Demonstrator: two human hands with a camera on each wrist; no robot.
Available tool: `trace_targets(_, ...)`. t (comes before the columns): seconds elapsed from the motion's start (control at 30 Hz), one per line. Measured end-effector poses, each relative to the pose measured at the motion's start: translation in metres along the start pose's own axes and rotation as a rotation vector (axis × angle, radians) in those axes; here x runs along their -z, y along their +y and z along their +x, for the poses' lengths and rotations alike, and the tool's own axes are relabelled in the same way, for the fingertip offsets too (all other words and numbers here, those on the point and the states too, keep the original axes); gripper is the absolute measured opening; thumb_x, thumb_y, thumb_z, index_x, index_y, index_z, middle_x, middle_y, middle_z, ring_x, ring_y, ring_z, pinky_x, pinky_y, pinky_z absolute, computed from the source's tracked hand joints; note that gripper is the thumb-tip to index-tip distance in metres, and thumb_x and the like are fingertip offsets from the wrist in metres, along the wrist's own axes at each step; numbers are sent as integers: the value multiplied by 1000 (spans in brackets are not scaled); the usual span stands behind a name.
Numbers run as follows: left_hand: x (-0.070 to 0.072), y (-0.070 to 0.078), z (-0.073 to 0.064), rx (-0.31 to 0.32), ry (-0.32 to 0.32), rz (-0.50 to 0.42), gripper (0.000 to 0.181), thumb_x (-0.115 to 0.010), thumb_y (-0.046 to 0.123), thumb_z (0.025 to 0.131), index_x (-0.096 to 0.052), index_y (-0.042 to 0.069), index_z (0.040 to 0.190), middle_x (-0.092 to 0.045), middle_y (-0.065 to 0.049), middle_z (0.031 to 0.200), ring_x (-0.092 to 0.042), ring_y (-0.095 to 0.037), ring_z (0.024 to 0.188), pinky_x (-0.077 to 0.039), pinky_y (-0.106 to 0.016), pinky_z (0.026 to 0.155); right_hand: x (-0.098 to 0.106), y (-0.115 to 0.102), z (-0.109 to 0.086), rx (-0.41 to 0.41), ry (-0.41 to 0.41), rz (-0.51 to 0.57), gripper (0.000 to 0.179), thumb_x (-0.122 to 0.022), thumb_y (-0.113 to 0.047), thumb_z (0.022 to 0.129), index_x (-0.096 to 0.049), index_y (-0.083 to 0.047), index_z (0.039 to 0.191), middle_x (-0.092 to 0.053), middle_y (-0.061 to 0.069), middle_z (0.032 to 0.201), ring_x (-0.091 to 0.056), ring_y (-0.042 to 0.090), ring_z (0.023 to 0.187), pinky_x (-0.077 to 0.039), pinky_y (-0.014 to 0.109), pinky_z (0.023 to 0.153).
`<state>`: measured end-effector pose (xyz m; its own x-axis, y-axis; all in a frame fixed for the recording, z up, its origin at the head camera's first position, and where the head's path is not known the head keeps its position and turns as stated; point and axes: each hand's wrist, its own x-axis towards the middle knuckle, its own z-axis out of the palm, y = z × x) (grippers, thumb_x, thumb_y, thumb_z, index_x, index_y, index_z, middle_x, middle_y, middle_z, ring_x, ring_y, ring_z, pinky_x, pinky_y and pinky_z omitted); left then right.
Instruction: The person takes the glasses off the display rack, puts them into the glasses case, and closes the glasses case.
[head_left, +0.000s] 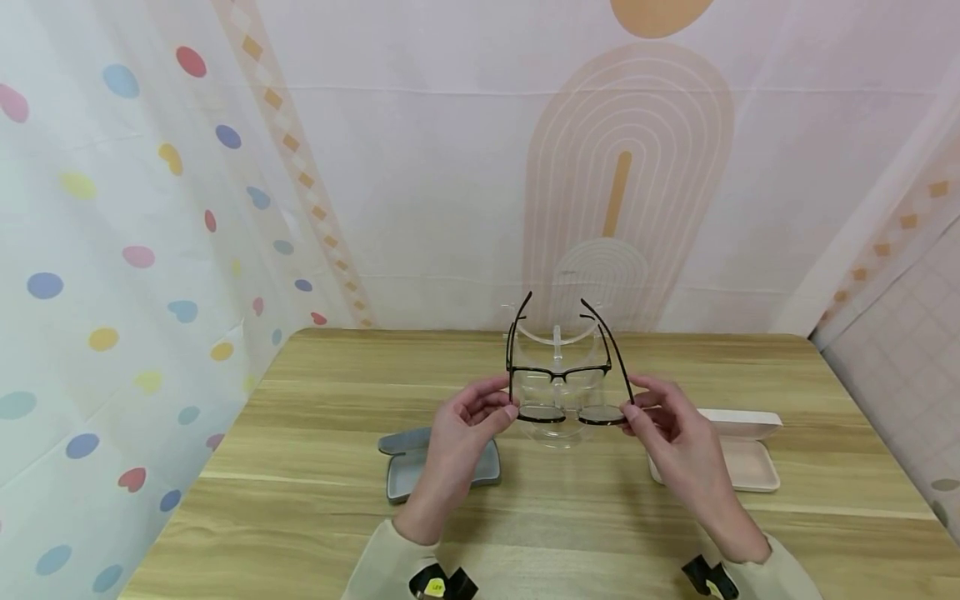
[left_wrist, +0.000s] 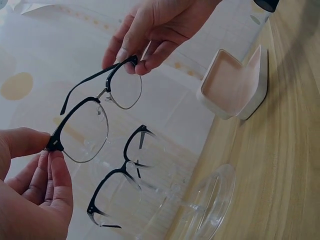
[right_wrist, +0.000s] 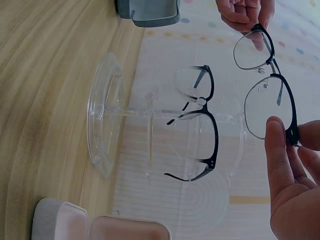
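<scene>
My left hand (head_left: 468, 429) and right hand (head_left: 675, 433) hold a pair of black half-rimmed glasses (head_left: 542, 414) between them. Each pinches one front corner by the hinge, thumb against fingers. The temples are unfolded and point away from me, and thin metal rims edge the lower lenses in the left wrist view. Just behind, a second pair of black-framed glasses (right_wrist: 215, 135) sits on a clear plastic display stand (right_wrist: 100, 115). In the left wrist view, the held glasses (left_wrist: 102, 93) appear above the pair on the stand.
An open grey glasses case (head_left: 405, 477) lies on the wooden table (head_left: 315, 500) at the left, partly behind my left hand. An open white case with a pinkish lining (head_left: 753, 467) lies at the right. Behind the table hangs a patterned curtain (head_left: 435, 208).
</scene>
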<state>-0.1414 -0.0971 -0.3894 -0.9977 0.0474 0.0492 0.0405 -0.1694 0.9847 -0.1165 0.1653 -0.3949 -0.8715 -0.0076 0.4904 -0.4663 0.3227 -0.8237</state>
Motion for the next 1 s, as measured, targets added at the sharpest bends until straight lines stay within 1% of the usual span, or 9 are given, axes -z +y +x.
trace_targets(0.17,1,-4,-2,-11,4,17,37,-74,-4,90,-65,-10,125,-71,-8,104,-69,-16,94,-56,-23,83,0,2,-2,15,-1,21,35,-65,6,99,-63,-3,133,-68,11,100,-73,9,81,-60,22,72)
trace_targets(0.27,1,-6,-3,-12,9,19,34,-74,-4,90,-67,-8,123,-71,-13,106,-69,-17,94,-56,-24,83,0,2,-3,29,-4,30,34,-64,7,98,-65,-3,131,-68,11,99,-73,9,81,-59,21,73)
trace_targets(0.33,1,-7,-4,-9,14,17,32,-74,-5,90,-68,-6,121,-71,-14,106,-69,-18,94,-56,-24,82,0,2,-3,36,-6,34,33,-64,9,98,-66,-2,129,-68,12,99,-73,10,82,-60,21,73)
trace_targets(0.5,1,-8,-5,-15,13,22,29,-74,-3,91,-70,-4,119,-71,-11,105,-69,-19,95,-57,-25,83,1,1,-4,55,-7,41,31,-64,11,96,-69,-1,125,-71,7,99,-74,14,82,-60,23,73)
trace_targets(0.6,2,-8,-5,-17,14,21,30,-74,-4,90,-69,-4,120,-72,-10,105,-69,-18,95,-57,-25,83,0,1,-5,69,-5,42,30,-65,12,95,-70,-1,122,-72,2,98,-74,13,82,-60,23,72)
trace_targets(0.7,1,-8,-5,-16,18,15,31,-73,-6,90,-70,-3,120,-72,-10,104,-70,-18,94,-57,-26,82,0,2,-5,80,-2,47,30,-65,13,95,-71,-1,120,-73,0,98,-73,11,83,-60,22,72)
trace_targets(0.87,1,-8,-5,-25,20,6,30,-72,-8,90,-70,-5,119,-73,-9,104,-70,-17,94,-57,-25,82,-1,2,-5,89,-1,46,30,-65,13,94,-71,-2,119,-73,0,101,-73,9,84,-60,22,72)
trace_targets(1.0,0,-7,-6,-26,23,6,31,-72,-7,90,-68,-8,120,-73,-8,103,-69,-16,94,-57,-25,82,-1,2,-5,88,2,39,29,-66,13,94,-72,-2,117,-72,0,101,-73,10,85,-59,21,72)
